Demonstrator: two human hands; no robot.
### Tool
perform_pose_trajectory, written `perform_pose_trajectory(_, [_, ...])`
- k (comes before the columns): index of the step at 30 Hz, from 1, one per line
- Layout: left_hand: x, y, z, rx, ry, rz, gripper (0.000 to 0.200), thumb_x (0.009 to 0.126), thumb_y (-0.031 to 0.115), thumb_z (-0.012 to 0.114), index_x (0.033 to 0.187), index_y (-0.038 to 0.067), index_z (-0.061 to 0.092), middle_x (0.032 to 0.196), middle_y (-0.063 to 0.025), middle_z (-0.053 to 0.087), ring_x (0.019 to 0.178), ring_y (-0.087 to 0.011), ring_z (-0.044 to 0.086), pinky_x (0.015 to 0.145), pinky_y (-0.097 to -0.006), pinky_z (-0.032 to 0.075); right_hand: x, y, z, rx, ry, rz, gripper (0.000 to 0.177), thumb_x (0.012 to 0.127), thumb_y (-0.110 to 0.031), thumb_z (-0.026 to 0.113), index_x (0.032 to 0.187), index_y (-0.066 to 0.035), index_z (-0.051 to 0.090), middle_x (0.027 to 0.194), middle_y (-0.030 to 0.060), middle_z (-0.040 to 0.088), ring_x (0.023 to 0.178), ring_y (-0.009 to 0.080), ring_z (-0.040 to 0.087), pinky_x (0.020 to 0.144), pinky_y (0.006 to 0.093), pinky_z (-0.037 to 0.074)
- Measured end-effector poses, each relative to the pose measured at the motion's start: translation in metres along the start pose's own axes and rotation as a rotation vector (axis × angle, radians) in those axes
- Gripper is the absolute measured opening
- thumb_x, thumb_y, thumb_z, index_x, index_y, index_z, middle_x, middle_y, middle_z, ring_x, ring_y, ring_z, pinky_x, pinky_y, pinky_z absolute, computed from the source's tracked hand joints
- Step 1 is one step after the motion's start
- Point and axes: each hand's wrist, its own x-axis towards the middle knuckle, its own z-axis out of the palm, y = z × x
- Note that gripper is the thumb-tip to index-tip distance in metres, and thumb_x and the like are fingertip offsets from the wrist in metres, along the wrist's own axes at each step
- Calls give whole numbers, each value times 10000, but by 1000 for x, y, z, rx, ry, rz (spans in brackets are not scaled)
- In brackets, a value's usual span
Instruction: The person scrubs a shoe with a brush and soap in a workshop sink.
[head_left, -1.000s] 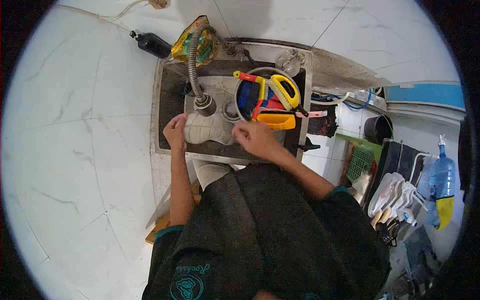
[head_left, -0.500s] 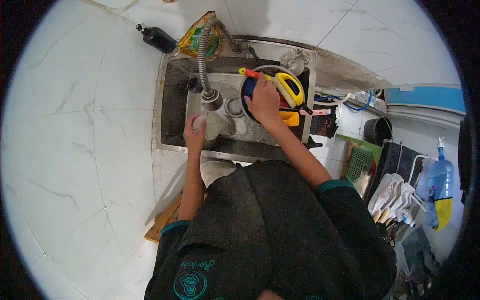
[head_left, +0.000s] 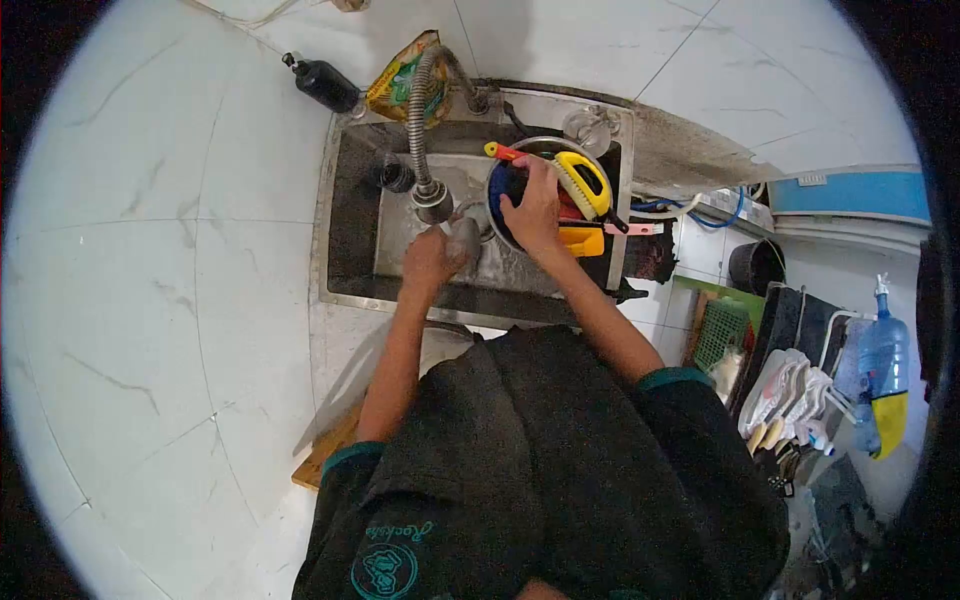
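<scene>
Below the spray head of the flexible metal faucet (head_left: 433, 200), my left hand (head_left: 430, 262) is closed on a greyish, see-through cup-like container (head_left: 465, 240), blurred and partly hidden by the fingers. My right hand (head_left: 537, 212) reaches over a round metal pot (head_left: 498, 228) standing in the sink. Its thumb and fingers are apart, with the fingertips by a red handle with a yellow end (head_left: 505, 152). In the pot lie a yellow scrub brush (head_left: 582, 185), something dark blue and other cleaning tools. A yellow-orange piece (head_left: 582, 240) sits at the pot's lower right.
The steel sink (head_left: 322, 240) surrounds both hands. Behind it stand a dark bottle (head_left: 327, 86), a yellow-green pouch (head_left: 405, 80) and a clear glass-like item (head_left: 588, 130). To the right are a black bucket (head_left: 757, 264), a green basket (head_left: 722, 328) and a blue water jug (head_left: 882, 350).
My left hand has moved right with the see-through container, which now tilts toward the pot. My right hand stays over the pot, its thumb spread further from the fingers. The view has shifted slightly.
</scene>
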Motion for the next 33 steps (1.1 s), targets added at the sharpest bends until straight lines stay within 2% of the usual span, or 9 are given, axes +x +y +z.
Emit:
perform_pose_trajectory(3, [2, 8, 17, 147, 332, 141, 600, 733, 224, 784, 1276, 184, 534, 1092, -230, 654, 954, -380, 657, 808, -455, 525, -2, -1, 2, 40, 98, -53, 610, 687, 15, 710, 1238, -43, 455, 1113, 224, 486, 1077, 413, 498, 920, 462, 434])
perform_pose_trajectory(8, [26, -33, 67, -173, 322, 258, 401, 787, 170, 739, 1165, 116, 615, 1044, -182, 680, 924, -365, 668, 810, -450, 520, 2, -17, -22, 159, 104, 47, 575, 749, -15, 720, 1288, -34, 522, 1135, 141, 561, 1061, 263, 567, 924, 363, 464])
perform_pose_trajectory(12, [0, -6, 28, -692, 380, 298, 280, 817, 170, 729, 1036, 16, 646, 948, -168, 680, 843, -328, 665, 768, -388, 518, 0, -27, -34, 500, 31, 229, 554, 792, -42, 676, 1319, -36, 504, 1188, 150, 599, 1074, 234, 586, 964, 328, 426])
perform_pose_trajectory(15, [1, -49, 44, -523, 455, 120, 258, 860, 147, 688, 1080, 18, 651, 1046, -145, 685, 974, -266, 654, 855, -353, 494, -18, -32, -28, 760, -39, 285, 491, 860, -48, 606, 1336, -23, 488, 1230, 151, 591, 1129, 196, 560, 983, 300, 407])
perform_pose_trajectory(18, [-18, -38, 23, -723, 400, 7, 292, 892, 165, 649, 1142, 16, 641, 1111, -142, 671, 1039, -230, 620, 922, -350, 454, -50, -36, -15, 671, -276, 344, 467, 883, -124, 587, 1322, -2, 486, 1230, 174, 584, 1162, 251, 552, 1009, 330, 399])
perform_pose_trajectory(22, [-24, -62, 41, -613, 495, -2, 292, 920, 176, 618, 1162, 12, 634, 1128, -149, 663, 1056, -258, 614, 938, -364, 444, -107, -1, 38, 468, -512, 520, 508, 895, -235, 584, 1328, 1, 464, 1277, 200, 565, 1210, 328, 532, 1042, 388, 388])
perform_pose_trajectory(25, [-33, -66, 43, -562, 534, -59, 297, 935, 182, 603, 1176, 9, 624, 1145, -157, 652, 1079, -264, 602, 961, -368, 430, -144, 62, 98, 247, -461, 715, 540, 921, -314, 565, 1384, -87, 404, 1314, 212, 518, 1223, 350, 504, 1029, 413, 395])
perform_pose_trajectory(28, [-40, -55, 45, -554, 578, -138, 304, 950, 195, 589, 1186, 5, 616, 1159, -159, 640, 1099, -260, 588, 973, -368, 421, -139, 108, 126, 89, -574, 845, 572, 935, -391, 515, 1393, -66, 408, 1357, 216, 489, 1222, 376, 504, 1009, 439, 417])
perform_pose_trajectory(33, [-44, -57, 59, -547, 611, -170, 309, 965, 204, 574, 1181, -14, 606, 1168, -167, 634, 1104, -283, 582, 986, -378, 412, -116, 96, 120, -74, -771, 752, 662, 954, -482, 430, 1444, -43, 351, 1471, 230, 373, 1286, 405, 433, 1059, 490, 352])
